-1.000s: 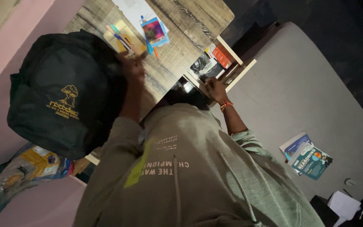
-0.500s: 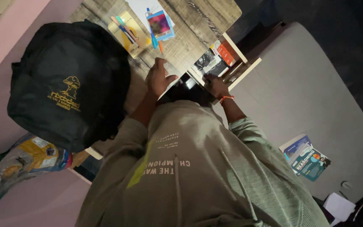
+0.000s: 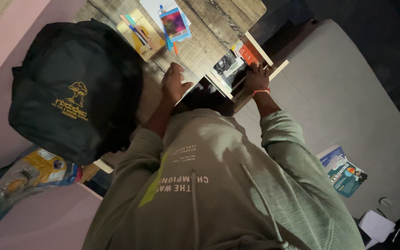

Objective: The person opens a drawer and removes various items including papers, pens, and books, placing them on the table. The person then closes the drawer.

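The left hand (image 3: 174, 84) is laid flat on the wooden tabletop (image 3: 209, 41) near its front edge, fingers loosely spread and thumb held out to the right; nothing is gripped in it. The right hand (image 3: 256, 78) is placed inside the open drawer (image 3: 255, 69) at the right end of the tabletop, fingers spread over the contents; whether anything is held cannot be told. An orange band is worn on that wrist. In the drawer, an orange box (image 3: 247, 54) is seen just beyond the fingertips, and dark and white items lie to its left, too dim to identify. A black backpack (image 3: 70, 88) with a gold emblem is stood on the left part of the tabletop, just beside the left forearm. Farther back, a yellow pad (image 3: 141, 33) with pens on it and a small colourful booklet (image 3: 175, 24) with blue edges are laid close together on a white sheet. A grey mattress (image 3: 348, 102) is spread at the right, with a few books (image 3: 343, 171) resting on it, well apart from the drawer.
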